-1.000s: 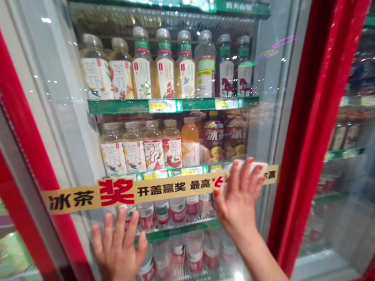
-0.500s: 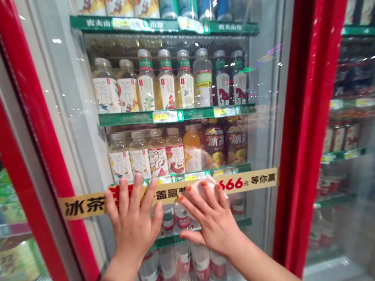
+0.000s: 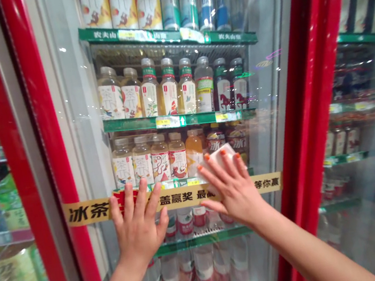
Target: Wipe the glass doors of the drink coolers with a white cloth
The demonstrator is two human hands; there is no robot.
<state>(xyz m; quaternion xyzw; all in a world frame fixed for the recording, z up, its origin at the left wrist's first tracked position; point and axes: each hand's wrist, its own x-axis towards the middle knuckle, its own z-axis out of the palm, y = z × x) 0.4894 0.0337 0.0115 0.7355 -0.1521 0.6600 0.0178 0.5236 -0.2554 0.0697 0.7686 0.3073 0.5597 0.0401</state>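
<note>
My left hand (image 3: 139, 226) lies with fingers spread against the glass door (image 3: 86, 166) of a drinks cooler. Its fingertips cover part of a yellow promotional strip (image 3: 175, 198) that runs across the glass. My right hand (image 3: 236, 189), with orange nails, presses a folded white tissue (image 3: 227, 152) flat to the glass. The tissue shows above and between the fingers, just over the strip's right part; its remainder is hidden under the hand. Behind the glass, several bottles of tea (image 3: 159, 156) stand in rows.
Red door frames (image 3: 313, 106) border the glass on the right, and another red frame (image 3: 44, 134) is on the left. Green-edged shelves (image 3: 142, 122) carry bottled drinks inside. Neighbouring coolers with packaged drinks (image 3: 15, 267) are visible at both sides.
My right hand has slid up and to the right across the glass, carrying the tissue with it. My left hand keeps nearly the same place on the glass. The view has shifted slightly.
</note>
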